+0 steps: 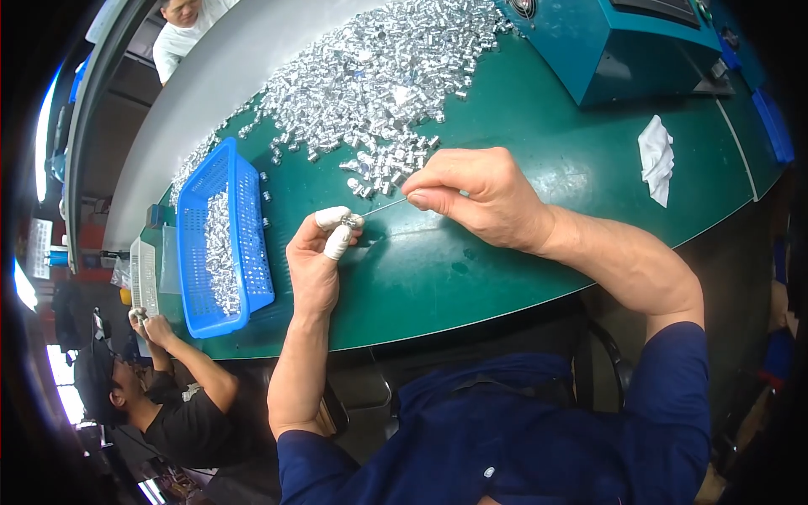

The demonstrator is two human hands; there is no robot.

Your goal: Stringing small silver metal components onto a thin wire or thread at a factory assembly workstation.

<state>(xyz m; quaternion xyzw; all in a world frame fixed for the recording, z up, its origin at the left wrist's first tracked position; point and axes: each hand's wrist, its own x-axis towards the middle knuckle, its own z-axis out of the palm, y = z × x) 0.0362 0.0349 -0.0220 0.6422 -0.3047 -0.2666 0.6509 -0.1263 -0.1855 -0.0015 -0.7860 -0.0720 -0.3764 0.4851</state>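
Observation:
My left hand (316, 252) pinches a small shiny metal part (352, 221) between thumb and forefinger, both wrapped in white finger covers. Into or against that part runs a thin metal rod (385, 207), gripped at its other end by my right hand (484, 195). Whether the rod's tip sits inside the part I cannot tell. Just beyond my hands, the near end of a large heap of small silvery metal parts (370, 93) spreads over the green tabletop (471, 286). To the left of my left hand stands a blue plastic basket (258, 244) with many similar parts in it.
A teal machine housing (640, 63) stands at the far right. Nearer on that side lies a crumpled white cloth (656, 160). At the left, a co-worker in black (198, 421) works by a white basket (143, 278); another person in white (181, 42) is at the far side.

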